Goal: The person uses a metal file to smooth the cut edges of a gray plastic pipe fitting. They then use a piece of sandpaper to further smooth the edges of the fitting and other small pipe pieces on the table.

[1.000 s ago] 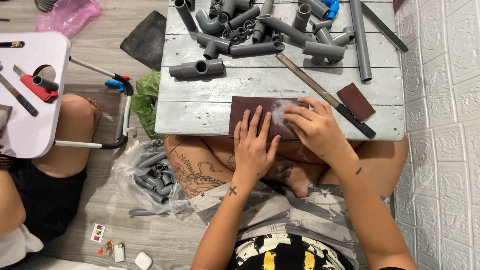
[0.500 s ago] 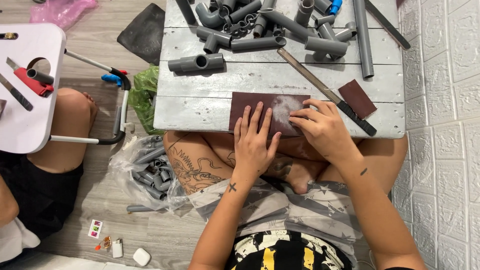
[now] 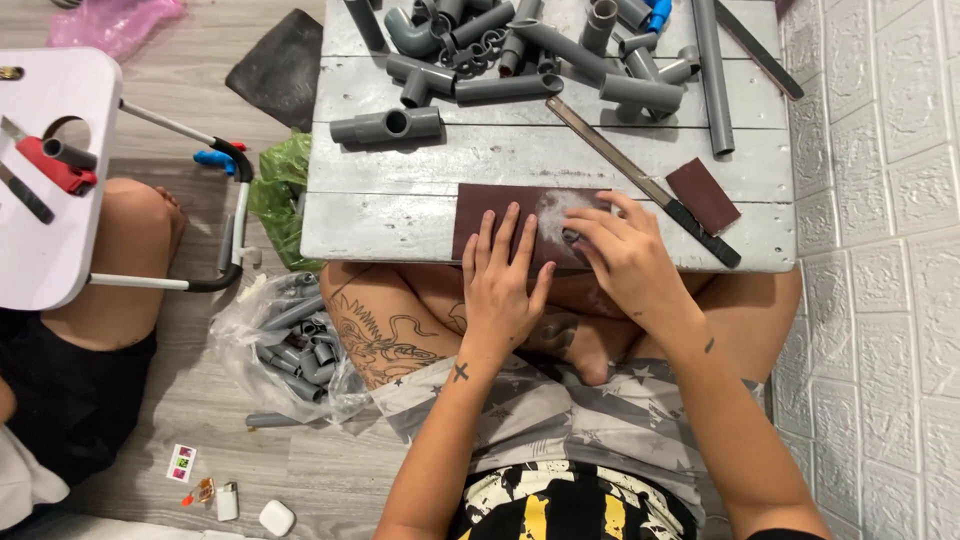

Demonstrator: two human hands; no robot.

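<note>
left hand (image 3: 503,285) lying flat, fingers spread, pinning dark brown sandpaper sheet (image 3: 490,212) on counter (image 3: 400,215) | right hand (image 3: 622,255) pinching small grey fitting (image 3: 571,236), pressing it on sheet's right end, beside left hand

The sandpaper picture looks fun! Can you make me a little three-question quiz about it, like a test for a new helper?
1. True or false: the left hand lies flat on the dark brown sandpaper sheet.
2. What does the right hand press onto the sheet? A) a red cutter B) a small grey fitting C) a lighter
3. What long tool lies slantwise on the grey wooden table, to the right of the sheet?

Key
1. True.
2. B; the fingers hide most of it.
3. A metal file with a black handle, next to a smaller sandpaper piece.
</note>
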